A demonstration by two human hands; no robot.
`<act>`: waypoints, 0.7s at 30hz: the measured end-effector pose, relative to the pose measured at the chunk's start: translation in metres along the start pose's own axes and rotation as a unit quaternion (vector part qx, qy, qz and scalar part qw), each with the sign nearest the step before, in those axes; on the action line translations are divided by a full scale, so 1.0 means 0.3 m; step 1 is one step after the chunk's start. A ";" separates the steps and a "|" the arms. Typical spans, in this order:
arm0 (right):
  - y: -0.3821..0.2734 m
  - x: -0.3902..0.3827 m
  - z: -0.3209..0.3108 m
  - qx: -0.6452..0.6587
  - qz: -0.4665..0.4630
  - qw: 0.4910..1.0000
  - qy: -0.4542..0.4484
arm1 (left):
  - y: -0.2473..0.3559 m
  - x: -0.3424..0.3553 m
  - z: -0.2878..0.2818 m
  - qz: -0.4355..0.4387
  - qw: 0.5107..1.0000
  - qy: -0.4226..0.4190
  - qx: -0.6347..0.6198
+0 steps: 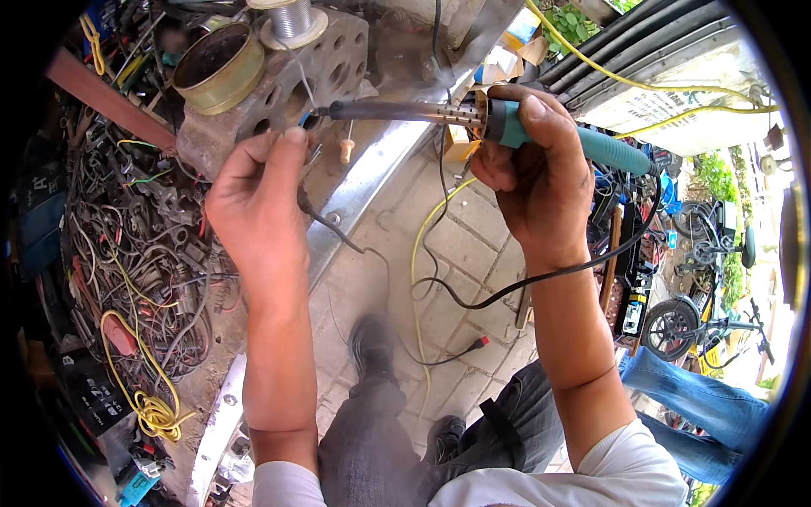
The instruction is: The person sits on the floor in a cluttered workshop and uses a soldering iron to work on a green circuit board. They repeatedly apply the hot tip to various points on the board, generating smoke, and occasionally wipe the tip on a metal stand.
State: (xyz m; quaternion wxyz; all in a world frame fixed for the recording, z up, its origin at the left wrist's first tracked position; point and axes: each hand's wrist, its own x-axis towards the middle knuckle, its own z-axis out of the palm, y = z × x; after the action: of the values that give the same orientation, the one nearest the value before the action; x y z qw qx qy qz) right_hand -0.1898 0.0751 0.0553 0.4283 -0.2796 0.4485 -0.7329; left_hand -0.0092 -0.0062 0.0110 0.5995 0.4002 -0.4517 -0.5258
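Note:
My right hand point(549, 173) is wrapped round the teal handle of a soldering iron point(405, 112), its metal barrel pointing left. The iron's dark tip meets a small wire end with a bit of blue point(305, 119), pinched between the thumb and fingers of my left hand point(266, 186). A dark cable point(334, 226) hangs from beneath that hand; its exact join to the wire is hidden by the fingers. Thin solder point(305, 78) runs down from a spool point(293, 25) to near the tip. Faint smoke seems to hang around there.
A metal block with round holes point(338, 72) bears the spool and a round tin point(218, 72). Tangled wires and metal scraps point(160, 245) cover the bench at left. The iron's black cord point(498, 296) loops past my right forearm. A person in jeans point(701, 397) stands at right.

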 end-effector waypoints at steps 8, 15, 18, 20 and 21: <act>-0.001 -0.003 -0.006 0.000 0.008 1.000 0.003 | 0.000 -0.003 -0.004 0.004 1.000 -0.002 0.006; -0.004 0.000 -0.002 0.009 0.005 1.000 0.011 | -0.007 0.001 -0.001 0.011 1.000 -0.003 0.008; -0.001 0.003 -0.002 0.010 0.001 1.000 0.015 | -0.008 0.000 0.002 0.011 1.000 0.000 0.005; -0.004 0.004 -0.002 0.003 -0.003 1.000 0.009 | -0.004 -0.002 0.006 0.009 1.000 0.000 -0.008; -0.005 0.004 0.000 -0.004 -0.006 1.000 0.010 | -0.003 -0.001 0.006 0.009 1.000 0.000 -0.006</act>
State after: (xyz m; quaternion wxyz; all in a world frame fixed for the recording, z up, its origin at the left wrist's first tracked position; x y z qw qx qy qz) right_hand -0.1909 0.0745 0.0566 0.4181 -0.2765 0.4538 -0.7367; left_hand -0.0111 -0.0059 0.0104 0.6066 0.3925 -0.4524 -0.5228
